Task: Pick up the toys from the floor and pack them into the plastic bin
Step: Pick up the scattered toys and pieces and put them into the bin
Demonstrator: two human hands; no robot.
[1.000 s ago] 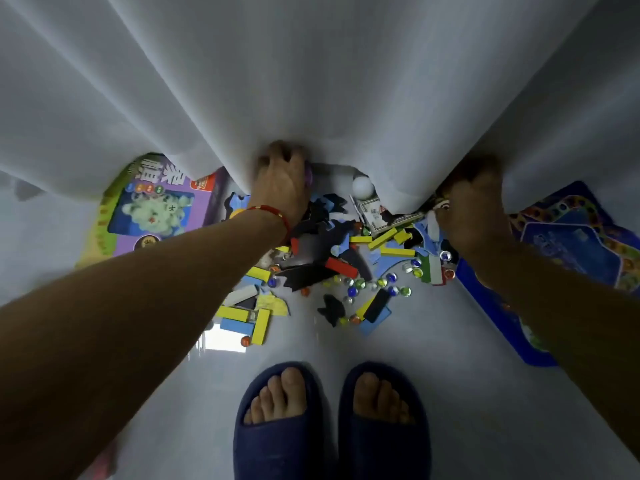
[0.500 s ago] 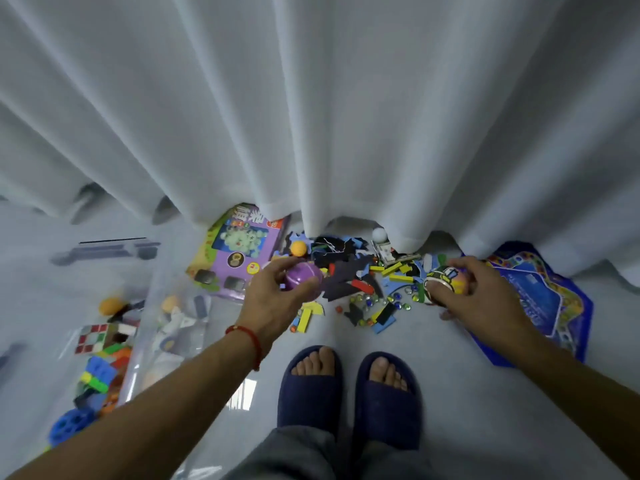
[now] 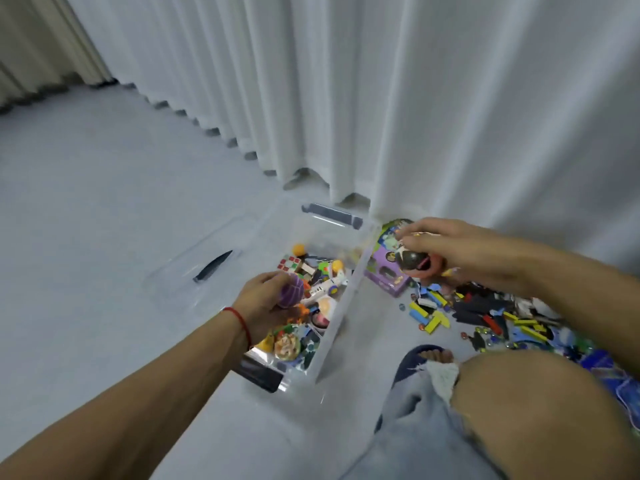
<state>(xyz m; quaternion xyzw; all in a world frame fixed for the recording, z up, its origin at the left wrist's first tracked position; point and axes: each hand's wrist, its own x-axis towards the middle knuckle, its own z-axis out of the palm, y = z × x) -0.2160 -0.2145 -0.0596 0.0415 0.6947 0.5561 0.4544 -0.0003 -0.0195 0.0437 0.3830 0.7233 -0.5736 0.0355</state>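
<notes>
Left hand (image 3: 263, 303) grips a purple ridged ball (image 3: 292, 295), fingers curled round it, held over the open clear plastic bin (image 3: 337, 323). Red string bracelet (image 3: 239, 320) on that wrist. Right hand (image 3: 460, 252) holds a dark round toy (image 3: 412, 259), fingers curled over its top; toy blurred, something pink just beside it in the same grip, cannot tell what. Right hand is above the floor just right of the bin's far corner, over a purple game box (image 3: 386, 275).

Bin sits on the grey floor (image 3: 104, 237), already part full: a cube puzzle (image 3: 289, 263), an orange ball (image 3: 298, 250), a white toy plane (image 3: 327, 287), mixed small figures and blocks. Dark latch handles at near and far ends of the bin. Clear lid (image 3: 204, 268) lies flat on the floor left of the bin.

Right of the bin, a loose pile of toys on the floor (image 3: 485, 313): yellow, blue, red and black flat blocks, glass marbles scattered among them. Blue game board (image 3: 623, 382) at the right edge, partly hidden by a knee (image 3: 540, 410). One foot in a dark blue slipper (image 3: 419, 358) near the bin's near corner. White curtain (image 3: 381, 98) hangs behind, hem touching the floor.
</notes>
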